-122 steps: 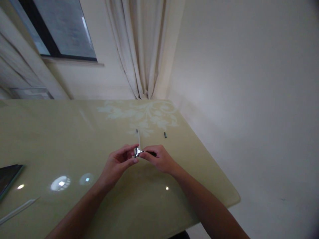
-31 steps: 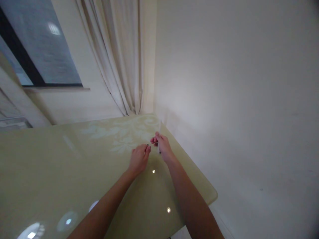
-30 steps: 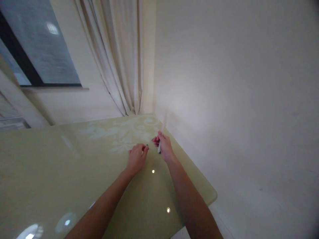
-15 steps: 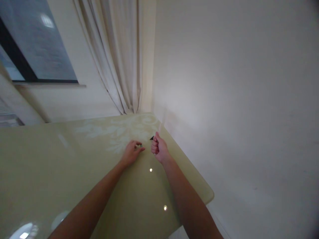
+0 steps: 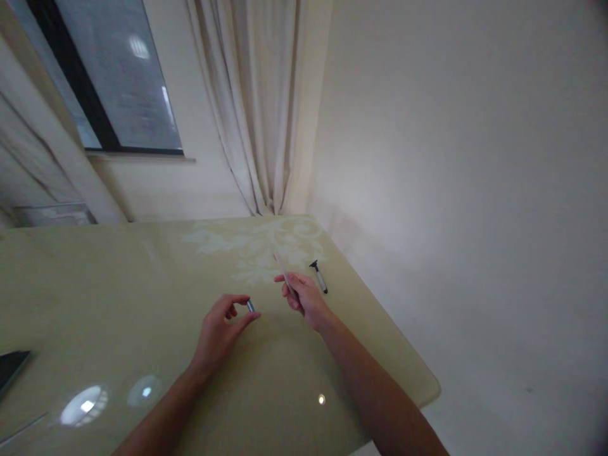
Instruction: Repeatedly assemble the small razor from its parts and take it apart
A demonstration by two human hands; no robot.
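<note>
Two bare hands work above a glossy, pale green surface (image 5: 118,285) with a white floral pattern toward its far corner. The left hand (image 5: 221,326) grasps a small bluish-silver piece (image 5: 250,306) by its ends, between thumb and forefinger, in front of the person and left of the other hand; what exactly it is, is too small to tell. The right hand (image 5: 306,299) has its fingers wrapped around a slender pale stick (image 5: 287,283), whose far end points away and slightly left. Just beyond the right hand, a T-shaped razor (image 5: 322,278) lies on the surface, dark head toward the far side. For steady handling, a light pinch at the two ends suits the small piece, since squeezing hard could make it spring out. The stick looks easy to control with a relaxed grip, its tip tilted clear of the left fingers. The right wrist would do well to stay off the razor, which a careless sweep might nudge. At the left edge sits part of a dark, flat object (image 5: 12,367), well apart from both hands.
</note>
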